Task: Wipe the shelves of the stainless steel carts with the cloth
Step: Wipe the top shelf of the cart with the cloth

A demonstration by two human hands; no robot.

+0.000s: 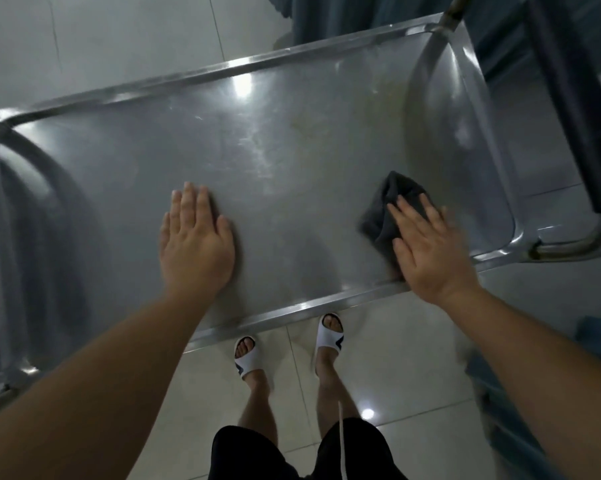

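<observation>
Both forearms reach forward from the camera: the right hand (427, 251) lies flat, fingers (404, 211) straight and released, pressing the dark cloth (383, 220) onto the top shelf (292, 161) near its right front corner, while the left hand (196, 244) rests open and flat on the bare steel to the left. Judged soft, light and easily bunched, the cloth should handle best under a spread palm at its middle, sliding readily on the smooth, slippery metal. White sandals (248, 358) stand on the tiled floor (396, 358) just below the shelf's front edge.

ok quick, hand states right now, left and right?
Left hand: open, flat on the cart shelf, holding nothing.
Right hand: open, straight fingers pressing the dark cloth onto the shelf.
</observation>
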